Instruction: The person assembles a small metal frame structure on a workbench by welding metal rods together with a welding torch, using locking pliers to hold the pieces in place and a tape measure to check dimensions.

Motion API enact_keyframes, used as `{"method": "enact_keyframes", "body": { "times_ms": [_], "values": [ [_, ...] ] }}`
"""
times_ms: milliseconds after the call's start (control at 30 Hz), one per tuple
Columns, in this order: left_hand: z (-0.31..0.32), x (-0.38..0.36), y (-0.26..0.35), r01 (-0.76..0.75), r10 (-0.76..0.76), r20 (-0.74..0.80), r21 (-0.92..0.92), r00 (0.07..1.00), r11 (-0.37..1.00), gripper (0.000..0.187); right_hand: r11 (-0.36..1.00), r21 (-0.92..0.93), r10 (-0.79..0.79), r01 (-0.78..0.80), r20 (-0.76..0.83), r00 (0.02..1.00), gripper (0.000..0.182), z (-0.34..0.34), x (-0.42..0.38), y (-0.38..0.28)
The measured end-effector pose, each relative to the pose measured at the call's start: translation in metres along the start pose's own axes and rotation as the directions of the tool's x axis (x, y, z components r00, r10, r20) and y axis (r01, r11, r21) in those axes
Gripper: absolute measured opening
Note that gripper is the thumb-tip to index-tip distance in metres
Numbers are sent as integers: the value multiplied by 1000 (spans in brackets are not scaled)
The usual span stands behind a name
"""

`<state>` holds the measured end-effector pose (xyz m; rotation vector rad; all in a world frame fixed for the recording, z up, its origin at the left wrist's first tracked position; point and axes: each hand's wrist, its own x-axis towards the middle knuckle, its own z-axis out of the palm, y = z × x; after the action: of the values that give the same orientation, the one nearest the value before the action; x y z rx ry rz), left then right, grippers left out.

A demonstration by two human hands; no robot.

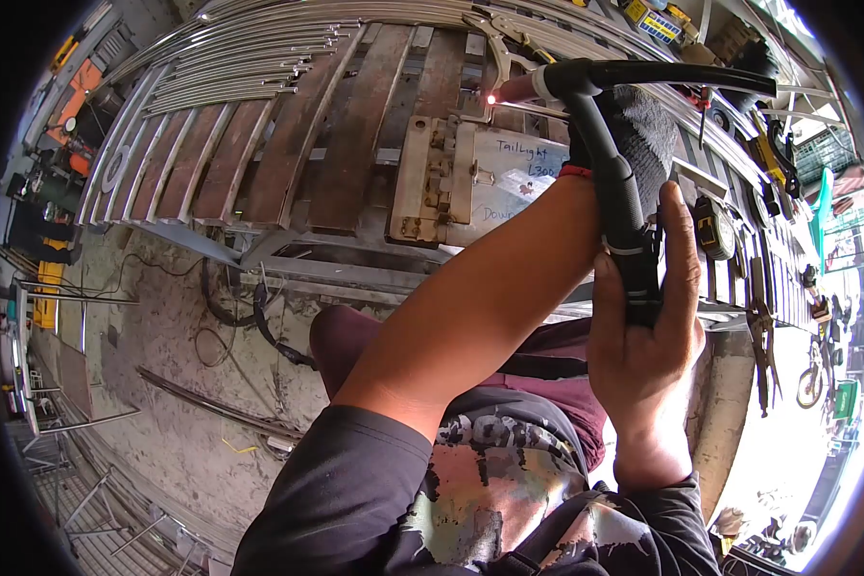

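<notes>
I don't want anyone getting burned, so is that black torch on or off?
The torch looks on: a small, bright glow shows right at its tip, while the right hand holds the handle.

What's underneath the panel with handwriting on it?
Slats of the worktable can be seen around the panel, so it seems to rest on them. Whatever lies directly beneath is covered by the panel itself, and the left forearm hides part of its near edge.

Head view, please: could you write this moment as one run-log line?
right hand: holding welding torch | gloved left hand: behind torch, grip unclear | nozzle: bright spot at tip | clamp: close by
</notes>
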<state>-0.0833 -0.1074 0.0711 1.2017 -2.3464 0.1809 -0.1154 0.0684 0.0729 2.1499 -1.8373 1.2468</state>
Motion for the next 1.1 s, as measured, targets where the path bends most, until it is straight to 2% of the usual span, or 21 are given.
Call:
{"method": "enact_keyframes", "body": {
  "times_ms": [67, 167, 267, 467, 733, 800, 833, 933, 1000, 1033, 1100],
  "values": [
    [1, 0, 0, 2, -2, -4, -4, 1000, 1000, 20, 999, -11, -53, 53, -21, 998, 63, 2, -1, 5],
    [2, 1, 1, 2, -2, -12, -6, 1000, 1000, 20, 1000, -7, -21, 21, 19, 1000, 64, -1, -2, 3],
    [4, 3, 0, 3, -3, -23, -14, 1000, 1000, 20, 995, -30, -99, 99, 15, 995, 63, -1, 0, 8],
    [5, 7, 4, 3, -4, -41, -23, 999, 1000, 20, 997, -22, -78, 78, 34, 996, 62, -1, 0, 7],
    [7, 3, 7, 13, -14, -48, -28, 999, 1000, 20, 990, -127, -50, 65, 119, 992, 62, -10, 1, 1],
    [7, 1, 7, 16, -17, -54, -24, 998, 1000, 20, 988, -101, -111, 119, 81, 991, 63, -7, 2, 6],
    [7, 1, 7, 21, -22, -60, -22, 998, 1000, 20, 996, -66, -49, 52, 52, 997, 67, -6, -1, 6],
    [7, 5, 9, 30, -32, -74, -28, 997, 999, 20, 987, 121, -79, 103, -190, 979, 83, 6, -5, 22],
    [8, 8, 11, 45, -47, -81, -26, 996, 999, 20, 991, 101, -53, 93, -346, 937, 92, -6, -1, 20],
    [8, 9, 11, 41, -42, -74, -18, 996, 999, 19, 990, 141, 25, 28, -355, 934, 92, -14, -3, 19],
    [10, 10, 11, 31, -31, -63, -2, 998, 1000, 19, 994, 109, 33, 18, -440, 897, 90, -24, -3, 24]
  ]
}}
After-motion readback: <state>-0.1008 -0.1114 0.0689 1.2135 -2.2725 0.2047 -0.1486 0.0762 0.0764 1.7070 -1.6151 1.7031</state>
